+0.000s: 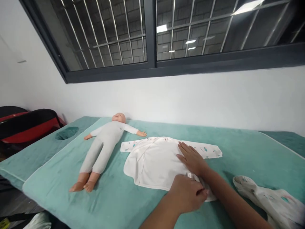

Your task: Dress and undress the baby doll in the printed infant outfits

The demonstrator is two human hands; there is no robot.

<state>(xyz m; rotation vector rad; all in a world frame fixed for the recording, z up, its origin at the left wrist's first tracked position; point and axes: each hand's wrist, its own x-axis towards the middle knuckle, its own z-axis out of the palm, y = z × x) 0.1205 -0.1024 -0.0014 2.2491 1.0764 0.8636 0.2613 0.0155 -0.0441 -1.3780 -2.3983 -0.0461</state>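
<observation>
A white long-sleeved baby shirt (157, 162) lies spread on the green cover, its printed sleeves stretched out to both sides. My right hand (192, 157) rests flat on its right part near the sleeve, fingers extended. Just below, my left hand (187, 194) is closed, thumb against curled fingers, at the shirt's lower right edge. A bit of the cloth shows beyond these fingers; the exact pinch is partly hidden. To the left, a baby doll (109, 136) in a pale bodysuit lies on its back, arms spread, one hand close to the shirt's left sleeve.
Another printed white garment (271, 200) lies crumpled at the right. The green-covered table (114, 206) meets a white wall (166, 98) under a barred window. A hole (67, 133) opens in the table's left end. Black-and-red chairs (33, 125) stand beyond it.
</observation>
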